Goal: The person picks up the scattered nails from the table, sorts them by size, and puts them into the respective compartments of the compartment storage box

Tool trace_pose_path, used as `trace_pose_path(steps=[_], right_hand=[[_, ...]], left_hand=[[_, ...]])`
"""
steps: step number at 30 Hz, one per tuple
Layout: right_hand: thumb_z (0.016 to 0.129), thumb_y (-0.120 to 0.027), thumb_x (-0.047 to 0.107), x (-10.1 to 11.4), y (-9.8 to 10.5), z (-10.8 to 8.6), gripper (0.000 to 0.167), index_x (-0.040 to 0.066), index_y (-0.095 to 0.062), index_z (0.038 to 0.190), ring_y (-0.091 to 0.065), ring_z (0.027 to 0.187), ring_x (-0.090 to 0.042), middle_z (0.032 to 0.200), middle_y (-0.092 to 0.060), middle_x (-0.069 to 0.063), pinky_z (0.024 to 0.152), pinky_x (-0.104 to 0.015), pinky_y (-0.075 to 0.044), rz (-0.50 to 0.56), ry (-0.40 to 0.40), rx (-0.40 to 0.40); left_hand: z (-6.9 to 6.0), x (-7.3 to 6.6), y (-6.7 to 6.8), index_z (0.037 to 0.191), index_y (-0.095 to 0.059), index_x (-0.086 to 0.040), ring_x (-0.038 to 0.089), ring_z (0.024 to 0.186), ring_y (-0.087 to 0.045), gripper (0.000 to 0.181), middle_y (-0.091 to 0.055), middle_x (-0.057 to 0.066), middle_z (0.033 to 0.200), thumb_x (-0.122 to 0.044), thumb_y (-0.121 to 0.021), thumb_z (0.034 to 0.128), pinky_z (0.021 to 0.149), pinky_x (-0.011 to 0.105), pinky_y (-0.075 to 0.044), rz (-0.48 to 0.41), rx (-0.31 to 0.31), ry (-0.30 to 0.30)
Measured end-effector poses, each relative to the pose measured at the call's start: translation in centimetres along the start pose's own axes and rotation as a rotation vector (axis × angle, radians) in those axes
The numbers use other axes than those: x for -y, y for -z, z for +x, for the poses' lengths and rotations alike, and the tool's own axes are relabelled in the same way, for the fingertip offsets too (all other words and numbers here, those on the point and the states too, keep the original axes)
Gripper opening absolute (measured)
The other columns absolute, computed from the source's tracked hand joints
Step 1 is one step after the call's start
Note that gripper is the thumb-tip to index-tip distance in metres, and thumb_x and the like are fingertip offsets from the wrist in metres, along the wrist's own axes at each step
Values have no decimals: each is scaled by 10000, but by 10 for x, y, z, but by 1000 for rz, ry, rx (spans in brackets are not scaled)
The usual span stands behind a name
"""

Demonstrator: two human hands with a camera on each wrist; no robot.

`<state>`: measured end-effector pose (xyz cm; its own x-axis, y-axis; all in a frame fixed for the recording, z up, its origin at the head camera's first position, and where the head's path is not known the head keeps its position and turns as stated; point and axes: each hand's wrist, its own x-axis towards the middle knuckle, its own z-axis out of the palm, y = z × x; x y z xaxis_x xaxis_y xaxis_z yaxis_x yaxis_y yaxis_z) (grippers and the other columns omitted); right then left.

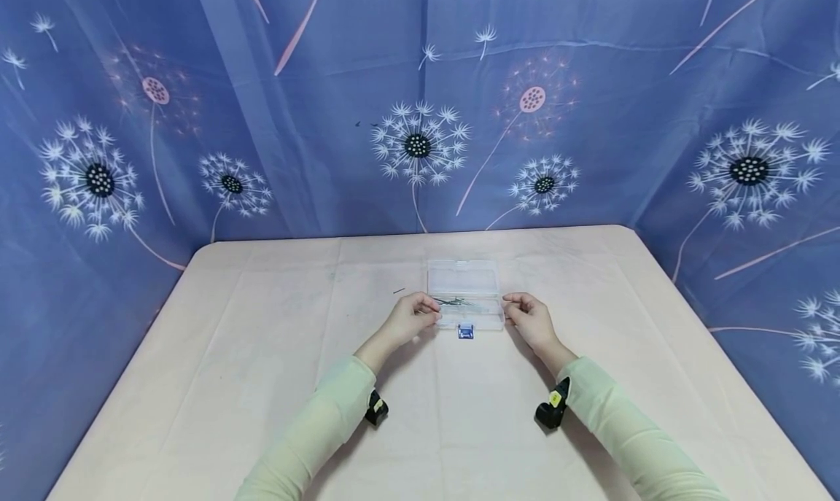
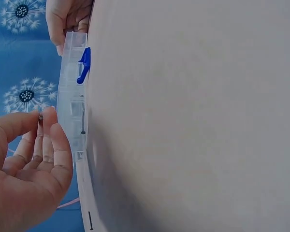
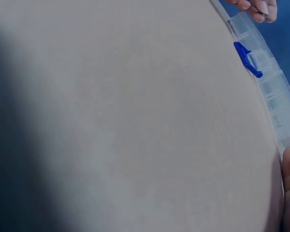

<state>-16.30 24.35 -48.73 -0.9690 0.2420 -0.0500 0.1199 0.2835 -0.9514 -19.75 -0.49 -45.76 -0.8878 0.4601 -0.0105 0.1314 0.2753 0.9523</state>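
Observation:
A clear plastic box (image 1: 470,319) lies with its lid (image 1: 463,276) folded back, and a blue latch (image 1: 465,332) sits on its front. Several dark nails (image 1: 453,302) are in the left part of the box. At the box's left end, my left hand (image 1: 407,319) pinches a nail (image 2: 40,117) between thumb and fingertips; mostly its head shows in the left wrist view. My right hand (image 1: 534,326) holds the box's right end with thumb and fingers.
One loose nail (image 1: 399,291) lies on the pale tablecloth (image 1: 262,355) left of the box. A blue curtain with dandelions (image 1: 315,122) hangs behind and along both sides of the table. Black wrist cameras (image 1: 553,406) sit under both sleeves.

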Motion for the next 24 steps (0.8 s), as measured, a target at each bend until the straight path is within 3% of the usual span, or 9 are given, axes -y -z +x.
trace_pose_path(steps=[10, 16, 24], right_hand=[[925, -492, 30, -2, 0, 0, 265, -96, -556, 1149, -546, 704, -7, 925, -599, -119, 639, -130, -508, 4, -10, 8], [925, -482, 29, -3, 2, 1, 271, -92, -560, 1154, -541, 709, -9, 922, -599, -118, 639, -130, -505, -10, -8, 12], [923, -488, 16, -4, 2, 2, 268, -97, -561, 1155, -535, 710, -4, 917, -601, -116, 638, -126, -501, 4, -14, 15]], left_hand=[[2, -5, -1, 958, -601, 51, 106, 713, -557, 105, -627, 156, 897, 21, -582, 859, 661, 223, -537, 52, -5, -19], [8, -8, -3, 953, -616, 32, 136, 770, -554, 112, -643, 149, 896, 12, -590, 846, 668, 198, -465, 100, -17, -48], [14, -14, -4, 978, -616, 50, 124, 748, -555, 136, -649, 151, 878, 14, -587, 849, 664, 190, -471, 93, 19, -37]])
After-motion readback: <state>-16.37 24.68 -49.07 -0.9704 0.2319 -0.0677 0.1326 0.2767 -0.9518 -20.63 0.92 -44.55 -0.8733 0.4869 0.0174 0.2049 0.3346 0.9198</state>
